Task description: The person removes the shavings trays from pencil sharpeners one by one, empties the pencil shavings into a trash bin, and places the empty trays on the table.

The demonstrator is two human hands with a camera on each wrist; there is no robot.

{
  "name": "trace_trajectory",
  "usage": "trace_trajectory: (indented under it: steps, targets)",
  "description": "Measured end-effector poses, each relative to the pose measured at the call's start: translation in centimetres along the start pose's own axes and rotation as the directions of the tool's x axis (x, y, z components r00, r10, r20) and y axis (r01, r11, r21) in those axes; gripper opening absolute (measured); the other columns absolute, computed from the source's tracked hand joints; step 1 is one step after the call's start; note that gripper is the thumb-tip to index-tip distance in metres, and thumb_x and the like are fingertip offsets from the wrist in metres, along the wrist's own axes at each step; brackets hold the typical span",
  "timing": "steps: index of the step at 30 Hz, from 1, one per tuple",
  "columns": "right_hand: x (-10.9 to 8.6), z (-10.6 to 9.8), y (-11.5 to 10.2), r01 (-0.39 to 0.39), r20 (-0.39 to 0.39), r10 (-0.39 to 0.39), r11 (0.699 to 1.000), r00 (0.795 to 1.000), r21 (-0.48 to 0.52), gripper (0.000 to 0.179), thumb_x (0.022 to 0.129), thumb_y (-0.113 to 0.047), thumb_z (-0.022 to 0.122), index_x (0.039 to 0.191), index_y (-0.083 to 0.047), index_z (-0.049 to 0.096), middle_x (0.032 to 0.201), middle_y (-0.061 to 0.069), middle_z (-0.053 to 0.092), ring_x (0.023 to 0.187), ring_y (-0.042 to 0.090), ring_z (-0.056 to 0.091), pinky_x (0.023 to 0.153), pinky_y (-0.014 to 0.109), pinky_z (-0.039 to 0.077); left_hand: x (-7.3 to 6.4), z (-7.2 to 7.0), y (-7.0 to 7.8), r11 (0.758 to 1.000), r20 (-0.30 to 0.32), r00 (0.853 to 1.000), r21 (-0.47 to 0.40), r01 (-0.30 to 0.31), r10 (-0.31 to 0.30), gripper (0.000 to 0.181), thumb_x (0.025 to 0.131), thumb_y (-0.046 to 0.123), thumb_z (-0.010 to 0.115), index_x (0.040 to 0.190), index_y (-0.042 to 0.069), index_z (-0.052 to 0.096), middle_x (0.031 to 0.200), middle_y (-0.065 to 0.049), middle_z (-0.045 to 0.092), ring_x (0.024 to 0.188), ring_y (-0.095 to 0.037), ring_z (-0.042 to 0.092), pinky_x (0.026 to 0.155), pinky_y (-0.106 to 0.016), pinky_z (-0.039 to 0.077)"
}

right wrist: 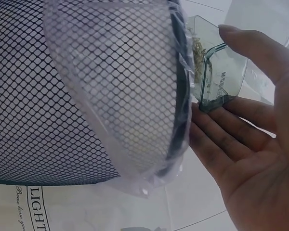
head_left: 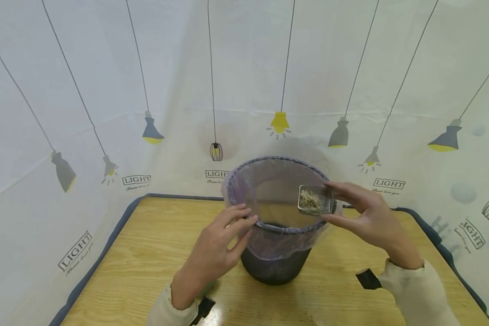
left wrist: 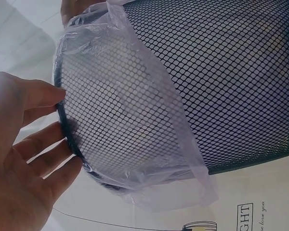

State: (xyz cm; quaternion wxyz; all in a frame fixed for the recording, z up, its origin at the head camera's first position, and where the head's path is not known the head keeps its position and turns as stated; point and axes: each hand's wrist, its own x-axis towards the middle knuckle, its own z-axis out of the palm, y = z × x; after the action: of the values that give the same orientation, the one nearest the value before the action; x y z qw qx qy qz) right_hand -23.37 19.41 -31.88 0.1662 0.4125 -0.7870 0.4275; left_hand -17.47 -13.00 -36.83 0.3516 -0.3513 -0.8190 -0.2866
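Note:
A black mesh waste bin (head_left: 275, 267), lined with a thin purple plastic bag (head_left: 277, 244), stands upright on the table. At its near left rim is my left hand (head_left: 218, 244); the left wrist view shows the thumb (left wrist: 50, 94) outside and fingertips over the edge, holding the rim. My right hand (head_left: 366, 217) pinches a small clear plastic box (head_left: 328, 199) between thumb and fingers, over the bin's right rim. The box tilts with its open side toward the bin's mouth. Pale dry shreds (head_left: 311, 200) lie inside it, and raised lettering shows on it in the right wrist view.
The wooden table (head_left: 146, 253) has dark edging along its sides and back. Behind it hangs a pale backdrop (head_left: 244, 68) printed with lamps. A dull green thing (head_left: 208, 287) is mostly hidden behind my left wrist. Small crumbs (head_left: 305, 315) dot the near table.

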Motion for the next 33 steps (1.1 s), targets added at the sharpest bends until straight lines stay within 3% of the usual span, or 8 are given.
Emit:
trace_trajectory:
  steps: [6, 10, 17, 33]
  targets:
    - [0.6, 0.6, 0.2, 0.007, -0.013, -0.007, 0.999, 1.000, -0.039, 0.069, 0.073, 0.008, 0.082, 0.136, -0.006, 0.059, 0.128, 0.013, 0.063, 0.116, 0.005, 0.060, 0.100, 0.015, 0.045, 0.0, 0.1, -0.1, 1.000, 0.003, 1.000, 0.003, 0.000, 0.000, 0.029, 0.086, 0.004, 0.073, 0.115, 0.004, 0.071, 0.119, -0.014, 0.066, 0.123, -0.029, 0.059, 0.106, -0.035, 0.046]
    - [0.9, 1.0, 0.4, 0.000, -0.024, -0.002, 0.993, 1.000, -0.117, 0.069, 0.073, 0.001, 0.085, 0.136, -0.010, 0.059, 0.128, 0.010, 0.064, 0.114, 0.009, 0.061, 0.099, 0.013, 0.045, 0.0, 0.2, -0.2, 1.000, -0.011, 1.000, 0.008, -0.017, 0.017, 0.030, 0.084, 0.004, 0.075, 0.115, 0.004, 0.071, 0.119, -0.014, 0.066, 0.122, -0.030, 0.059, 0.105, -0.036, 0.048]
    - [1.2, 1.4, 0.7, 0.010, -0.012, -0.012, 0.977, 1.000, -0.212, 0.070, 0.073, -0.006, 0.086, 0.137, -0.007, 0.058, 0.131, 0.011, 0.063, 0.113, 0.024, 0.063, 0.098, 0.011, 0.042, -0.1, 0.1, -0.1, 1.000, 0.006, 1.000, -0.001, 0.009, -0.009, 0.030, 0.086, 0.006, 0.074, 0.116, 0.005, 0.071, 0.121, -0.013, 0.065, 0.123, -0.028, 0.058, 0.105, -0.036, 0.048]
    - [2.0, 2.2, 1.3, 0.107, -0.004, -0.114, 0.942, 0.993, -0.319, 0.077, 0.069, -0.006, 0.089, 0.139, -0.002, 0.055, 0.128, 0.014, 0.062, 0.117, 0.030, 0.061, 0.099, 0.019, 0.046, -0.2, 0.3, -0.2, 1.000, -0.005, 1.000, 0.015, -0.005, 0.005, 0.034, 0.084, 0.004, 0.076, 0.118, 0.007, 0.071, 0.121, -0.013, 0.065, 0.122, -0.028, 0.059, 0.100, -0.039, 0.051]
